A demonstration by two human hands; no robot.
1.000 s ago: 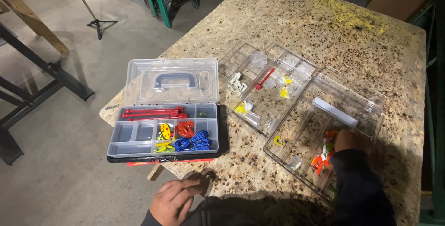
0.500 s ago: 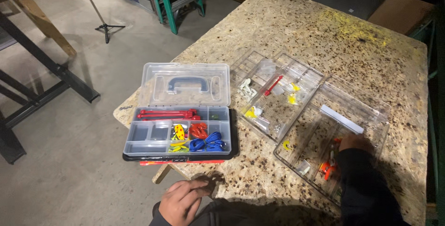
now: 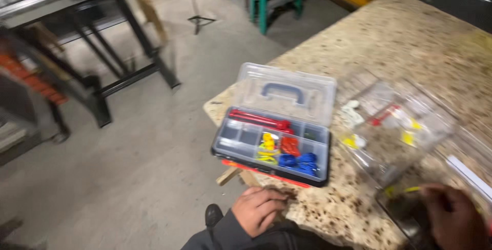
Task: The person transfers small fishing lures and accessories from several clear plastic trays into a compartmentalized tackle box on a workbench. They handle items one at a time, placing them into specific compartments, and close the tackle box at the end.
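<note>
My left hand [image 3: 259, 210] rests on the near edge of the speckled stone table [image 3: 410, 40], fingers curled, holding nothing. Just beyond it sits a small grey organiser box [image 3: 241, 140] with its clear lid [image 3: 287, 93] open; the box holds a long red tool [image 3: 259, 120] and yellow, red and blue small parts [image 3: 294, 158]. My right hand [image 3: 453, 216] is at the lower right, over a clear plastic tray [image 3: 410, 214]. It is blurred, so what it holds is unclear. A yellow-green bit [image 3: 410, 190] lies by its fingers.
A second clear divided tray [image 3: 392, 122] with white, red and yellow pieces lies right of the box. A white strip [image 3: 469, 174] sits at the far right. Left of the table are concrete floor, a black metal stand [image 3: 128, 70] and green frame legs [image 3: 261, 1].
The view has swung left and moved closer, now showing more floor and the black stand. My right hand has moved toward the near end of the clear tray. My left hand stays at the table edge.
</note>
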